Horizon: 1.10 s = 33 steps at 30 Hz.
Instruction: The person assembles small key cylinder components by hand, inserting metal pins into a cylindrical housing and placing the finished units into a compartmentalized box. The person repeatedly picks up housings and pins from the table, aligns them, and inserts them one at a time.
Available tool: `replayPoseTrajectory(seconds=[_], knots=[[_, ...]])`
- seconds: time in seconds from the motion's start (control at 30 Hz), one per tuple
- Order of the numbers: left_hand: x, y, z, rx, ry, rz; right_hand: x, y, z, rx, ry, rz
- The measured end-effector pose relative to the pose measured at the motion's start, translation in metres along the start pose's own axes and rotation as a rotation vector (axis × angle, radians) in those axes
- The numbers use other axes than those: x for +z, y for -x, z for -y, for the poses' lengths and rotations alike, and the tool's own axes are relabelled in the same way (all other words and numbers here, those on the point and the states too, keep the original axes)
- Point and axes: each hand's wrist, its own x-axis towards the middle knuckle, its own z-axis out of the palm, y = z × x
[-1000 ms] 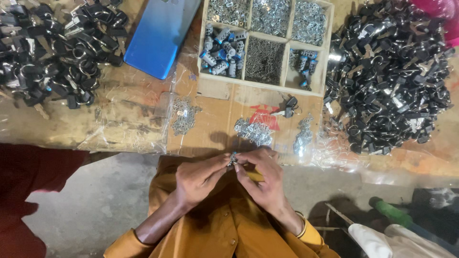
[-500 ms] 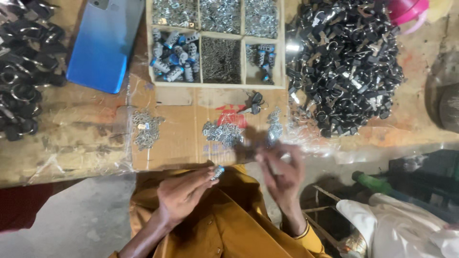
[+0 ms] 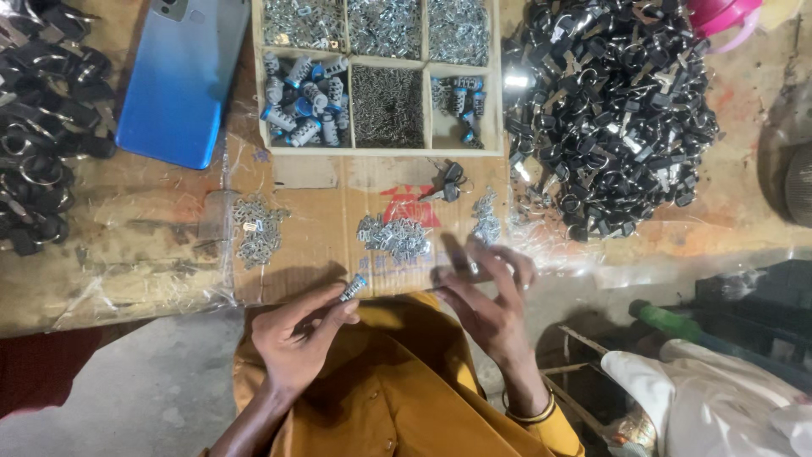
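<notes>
— What did the left hand hold?
— A small silver cylinder with a blue tip, pinched in its fingers above the lap.
— And the right hand?
— It was open and held nothing. Its fingers were spread over the cardboard, near a pile of little metal bits, maybe to pick one.

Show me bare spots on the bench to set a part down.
Bare cardboard lies between the left clip pile and the middle clip pile, and a strip below the compartment tray. Crowded: the black key heap on the right and around the right hand.
</notes>
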Motion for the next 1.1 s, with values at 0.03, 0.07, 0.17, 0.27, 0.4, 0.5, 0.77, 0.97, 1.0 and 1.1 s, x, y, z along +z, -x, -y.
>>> replayPoseTrajectory(seconds=[0.03,0.07,0.17,0.27,0.4,0.5,0.77,0.97,1.0,1.1], knots=[[0.0,0.001,-0.002,-0.033,-0.008,-0.01,0.002,0.001,-0.001,-0.063,-0.005,-0.034],[-0.001,0.002,-0.003,-0.067,-0.017,-0.021,0.003,0.003,0.0,-0.085,-0.011,-0.013],[-0.002,0.003,-0.007,-0.077,-0.037,-0.039,0.004,0.003,0.011,-0.093,-0.132,0.02],[-0.005,0.0,-0.01,0.026,-0.159,-0.014,0.012,-0.009,0.03,0.003,-0.393,-0.003],[-0.007,0.0,-0.013,0.02,-0.135,-0.01,0.016,-0.032,0.065,0.023,-0.51,-0.026],[-0.011,0.001,-0.014,0.032,-0.183,-0.01,0.018,-0.049,0.086,0.026,-0.537,-0.008],[-0.022,0.002,-0.014,0.092,-0.233,0.0,0.028,-0.061,0.11,0.036,-0.441,-0.028],[-0.028,0.0,-0.018,0.268,-0.302,0.03,0.033,-0.053,0.114,0.193,-0.561,0.037],[-0.029,-0.001,-0.019,0.281,-0.323,0.039,0.032,-0.052,0.114,0.223,-0.557,0.063],[-0.031,-0.001,-0.02,0.348,-0.386,0.068,0.028,-0.052,0.112,0.189,-0.506,0.129]])
